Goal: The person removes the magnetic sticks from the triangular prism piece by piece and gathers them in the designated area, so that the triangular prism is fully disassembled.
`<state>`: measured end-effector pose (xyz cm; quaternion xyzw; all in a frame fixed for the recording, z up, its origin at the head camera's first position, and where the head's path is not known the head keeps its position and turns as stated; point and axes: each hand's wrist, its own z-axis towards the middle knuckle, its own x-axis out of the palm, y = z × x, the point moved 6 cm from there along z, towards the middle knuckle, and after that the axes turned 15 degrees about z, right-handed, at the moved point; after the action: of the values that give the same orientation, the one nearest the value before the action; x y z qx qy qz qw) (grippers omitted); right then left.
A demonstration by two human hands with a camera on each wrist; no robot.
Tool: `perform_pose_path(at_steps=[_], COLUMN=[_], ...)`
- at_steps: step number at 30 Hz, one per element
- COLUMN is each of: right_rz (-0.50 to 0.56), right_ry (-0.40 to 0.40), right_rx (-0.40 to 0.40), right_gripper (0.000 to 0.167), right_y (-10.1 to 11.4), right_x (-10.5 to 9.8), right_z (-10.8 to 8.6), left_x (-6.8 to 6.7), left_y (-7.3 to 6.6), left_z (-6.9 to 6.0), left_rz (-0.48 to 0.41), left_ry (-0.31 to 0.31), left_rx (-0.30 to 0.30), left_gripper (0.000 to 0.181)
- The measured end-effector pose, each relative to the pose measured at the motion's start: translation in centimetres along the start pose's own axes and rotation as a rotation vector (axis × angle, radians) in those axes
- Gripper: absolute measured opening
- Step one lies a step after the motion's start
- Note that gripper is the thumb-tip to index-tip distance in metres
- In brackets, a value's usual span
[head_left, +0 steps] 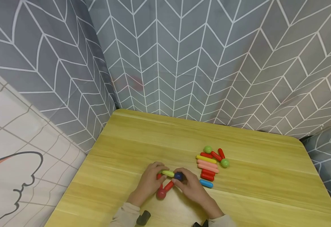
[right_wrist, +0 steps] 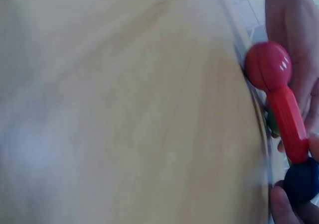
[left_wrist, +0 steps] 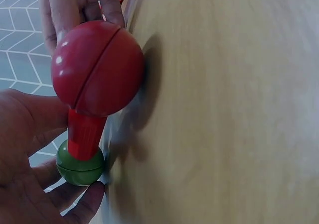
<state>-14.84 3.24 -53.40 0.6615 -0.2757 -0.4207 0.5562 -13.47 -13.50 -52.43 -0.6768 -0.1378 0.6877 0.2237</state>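
Observation:
A triangle of toy rods and balls lies between the hands on the table. Two red rods [head_left: 168, 186] meet at a red ball [head_left: 161, 193], and a yellow-green rod [head_left: 168, 173] spans the far side. My left hand [head_left: 150, 179] grips the left corner, where the left wrist view shows a green ball [left_wrist: 79, 171] between thumb and fingers; the head view hides that ball. My right hand [head_left: 190, 185] pinches the dark blue ball [head_left: 178, 176] at the right corner, seen also in the right wrist view with a red rod [right_wrist: 289, 124] touching it.
Right of the hands lie a blue rod [head_left: 206, 183], several red rods [head_left: 207, 177], salmon rods [head_left: 208, 165] and a yellow rod [head_left: 206, 159]. Two light green balls [head_left: 224, 163] sit beside them with more red rods. A patterned curtain [head_left: 165, 63] hangs behind the wooden table [head_left: 256, 176].

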Motion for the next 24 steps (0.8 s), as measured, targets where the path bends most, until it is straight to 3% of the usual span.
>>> perform_pose_path(at_steps=[4,9,24], right_rz=[-0.008,0.002,-0.089], right_ry=[-0.065,-0.093,-0.134], right_rx=[0.012,0.040,-0.026], right_gripper=[0.024,0.023,0.022], right_y=[0.01,-0.20,0.28], right_x=[0.03,-0.05,-0.13], right_z=[0.22,0.33,0.28], left_x=[0.00,-0.05,-0.04], left_y=[0.00,0.01,-0.07], left_z=[0.06,0.10,0.06], left_rz=[-0.002,-0.006,0.018], left_ry=[0.001,0.003,-0.017], left_rx=[0.002,0.005,0.021], left_gripper=[0.025,0.025,0.022])
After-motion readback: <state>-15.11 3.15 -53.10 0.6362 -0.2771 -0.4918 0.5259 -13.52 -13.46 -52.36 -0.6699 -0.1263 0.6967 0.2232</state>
